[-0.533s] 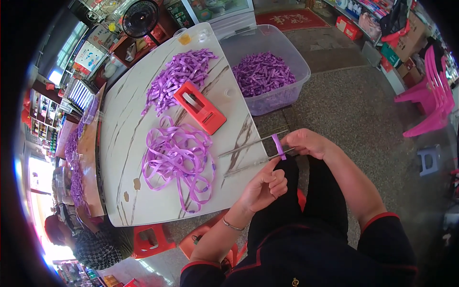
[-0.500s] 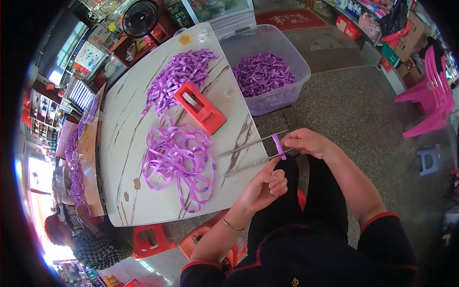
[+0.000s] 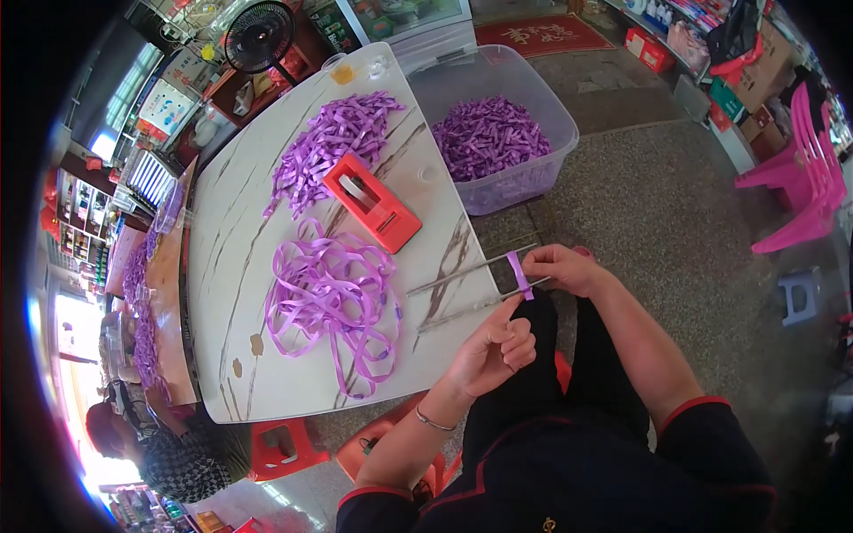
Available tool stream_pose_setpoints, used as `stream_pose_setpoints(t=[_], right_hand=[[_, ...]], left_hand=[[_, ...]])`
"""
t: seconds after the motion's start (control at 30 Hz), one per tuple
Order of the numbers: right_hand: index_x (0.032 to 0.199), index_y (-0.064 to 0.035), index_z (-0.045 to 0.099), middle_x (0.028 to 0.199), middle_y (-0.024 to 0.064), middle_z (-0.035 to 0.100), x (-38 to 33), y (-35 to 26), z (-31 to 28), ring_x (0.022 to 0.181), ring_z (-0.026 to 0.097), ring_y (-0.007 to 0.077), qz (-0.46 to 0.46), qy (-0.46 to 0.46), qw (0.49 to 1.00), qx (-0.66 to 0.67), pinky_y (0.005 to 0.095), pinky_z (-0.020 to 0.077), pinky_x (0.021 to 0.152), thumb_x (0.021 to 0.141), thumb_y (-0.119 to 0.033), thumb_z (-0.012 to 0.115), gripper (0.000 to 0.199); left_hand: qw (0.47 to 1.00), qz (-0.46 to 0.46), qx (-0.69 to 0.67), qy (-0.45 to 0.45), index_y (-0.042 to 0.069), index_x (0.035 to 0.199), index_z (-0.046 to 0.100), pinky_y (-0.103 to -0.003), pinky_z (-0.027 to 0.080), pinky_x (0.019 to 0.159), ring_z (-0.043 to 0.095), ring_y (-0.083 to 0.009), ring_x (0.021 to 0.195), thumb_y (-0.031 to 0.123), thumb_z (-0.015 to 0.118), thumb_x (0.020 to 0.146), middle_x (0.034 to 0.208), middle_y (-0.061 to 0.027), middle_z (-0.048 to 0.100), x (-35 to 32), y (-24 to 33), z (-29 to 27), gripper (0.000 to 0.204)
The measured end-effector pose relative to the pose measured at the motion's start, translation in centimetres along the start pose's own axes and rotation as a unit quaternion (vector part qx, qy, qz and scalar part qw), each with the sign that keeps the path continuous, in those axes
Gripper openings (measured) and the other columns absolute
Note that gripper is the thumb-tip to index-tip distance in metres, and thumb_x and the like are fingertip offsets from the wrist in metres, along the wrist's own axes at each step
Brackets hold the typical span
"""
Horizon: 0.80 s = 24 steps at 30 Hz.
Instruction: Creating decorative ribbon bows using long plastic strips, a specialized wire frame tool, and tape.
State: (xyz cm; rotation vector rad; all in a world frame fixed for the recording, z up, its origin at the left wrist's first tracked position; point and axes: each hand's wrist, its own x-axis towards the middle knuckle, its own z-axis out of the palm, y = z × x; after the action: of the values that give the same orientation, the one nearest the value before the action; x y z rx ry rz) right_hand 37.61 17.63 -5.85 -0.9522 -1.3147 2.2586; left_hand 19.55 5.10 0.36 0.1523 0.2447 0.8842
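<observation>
My right hand [image 3: 562,269] pinches a short purple ribbon piece [image 3: 519,274] wrapped across two long thin metal rods [image 3: 462,289] that reach from my lap over the table edge. My left hand [image 3: 494,348] is half curled just below the rods, its fingertips touching the lower rod near the ribbon. A tangled heap of long purple ribbon [image 3: 333,298] lies on the white marble-patterned table [image 3: 227,258] to the left of the rods.
A red tape dispenser [image 3: 371,201] sits mid-table, with a pile of cut purple ribbon pieces [image 3: 330,142] behind it. A clear plastic bin [image 3: 544,173] of purple ribbon loops stands on the floor. Red stools [image 3: 284,449] sit under the table; a person sits at lower left; pink chairs [image 3: 800,186] at right.
Almost nothing has moved; my left hand has shifted slightly closer to the ribbon on the rods.
</observation>
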Motion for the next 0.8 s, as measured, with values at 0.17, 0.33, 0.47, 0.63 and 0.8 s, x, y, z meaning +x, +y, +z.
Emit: stream_pose_setpoints(t=[0.17,0.33,0.47,0.63,0.8], right_hand=[[0.091,-0.0130,0.059,0.074,-0.0091,0.052,1.0,2.2,1.2,0.061,0.045,0.0016,0.006,-0.025,0.991,0.134,0.0176,0.0326,0.052,0.085,-0.024,0.059,0.013],[0.095,-0.0092,0.057,0.077,-0.0062,0.052,2.5,4.5,1.7,0.066,0.049,0.0051,-0.003,-0.111,0.957,0.268,0.0203,0.0394,0.059,0.083,-0.023,0.061,0.019],[0.095,-0.0072,0.055,0.078,-0.0031,0.052,3.4,4.2,3.3,0.073,0.053,0.0088,-0.060,-0.227,0.903,0.361,0.0256,0.0432,0.068,0.083,-0.024,0.060,0.021],[0.092,-0.0072,0.056,0.081,-0.0017,0.054,3.6,5.2,3.3,0.074,0.055,0.0111,-0.032,-0.232,0.891,0.390,0.0284,0.0442,0.070,0.084,-0.026,0.059,0.021],[0.088,-0.0070,0.058,0.081,-0.0008,0.056,2.0,3.7,3.6,0.073,0.054,0.0101,-0.034,-0.070,0.949,0.305,0.0260,0.0434,0.068,0.083,-0.028,0.059,0.021]], left_hand=[[1.000,0.003,-0.007,0.006,0.016,0.125,0.039,-0.023,0.031,0.056,0.037,-0.0109,0.056,0.008,0.050,0.081,0.062,0.0007,0.035,-0.1,0.0,-0.2,0.046],[1.000,0.002,-0.004,0.012,0.014,0.127,0.036,-0.024,0.031,0.056,0.038,-0.0109,0.056,0.008,0.051,0.081,0.061,0.0006,0.035,0.0,0.0,0.0,0.049],[1.000,0.007,0.006,0.020,0.012,0.132,0.030,-0.024,0.031,0.056,0.038,-0.0109,0.056,0.009,0.051,0.081,0.061,0.0006,0.035,0.0,0.0,0.2,0.056],[1.000,0.007,0.009,0.016,0.012,0.135,0.029,-0.024,0.032,0.057,0.037,-0.0106,0.056,0.009,0.050,0.081,0.061,0.0010,0.036,0.1,0.0,0.1,0.058],[1.000,0.010,0.005,0.010,0.012,0.134,0.034,-0.024,0.032,0.058,0.037,-0.0101,0.056,0.008,0.049,0.081,0.062,0.0011,0.037,0.0,-0.1,-0.1,0.055]])
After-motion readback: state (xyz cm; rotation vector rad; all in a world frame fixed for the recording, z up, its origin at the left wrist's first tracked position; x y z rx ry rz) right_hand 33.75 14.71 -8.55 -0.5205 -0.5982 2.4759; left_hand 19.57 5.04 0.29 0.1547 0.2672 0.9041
